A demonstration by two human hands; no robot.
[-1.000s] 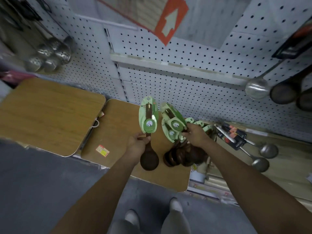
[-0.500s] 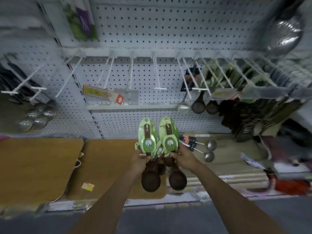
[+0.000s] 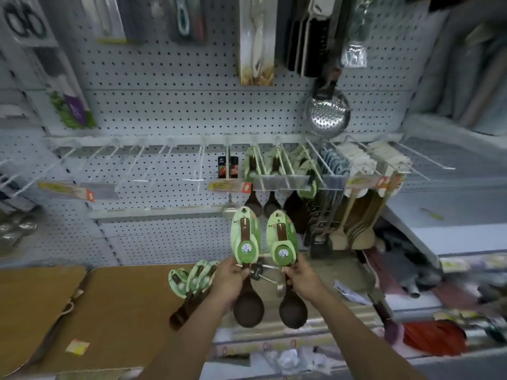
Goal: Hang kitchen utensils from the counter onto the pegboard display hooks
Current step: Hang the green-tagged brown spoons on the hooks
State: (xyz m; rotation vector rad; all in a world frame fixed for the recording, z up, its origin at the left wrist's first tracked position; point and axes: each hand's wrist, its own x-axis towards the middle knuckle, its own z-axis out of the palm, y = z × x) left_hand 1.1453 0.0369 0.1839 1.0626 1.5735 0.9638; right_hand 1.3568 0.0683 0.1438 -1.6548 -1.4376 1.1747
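1. Green header cards up, two dark spoons are held by their handles: the left hand (image 3: 229, 278) pinches the left spoon (image 3: 246, 270), the right hand (image 3: 301, 275) pinches the right spoon (image 3: 285, 272).
2. Held bowl-down and side by side, the cards' hang holes likely face the hooks (image 3: 282, 160) above, where matching spoons already hang.
3. More carded spoons (image 3: 192, 281) lie waiting on the brown surface (image 3: 115, 311), just left of the hands.
4. Behind stands white pegboard (image 3: 170, 111) with bare hooks to the left, a steel skimmer (image 3: 327, 113) higher up, and cluttered shelves to the right.
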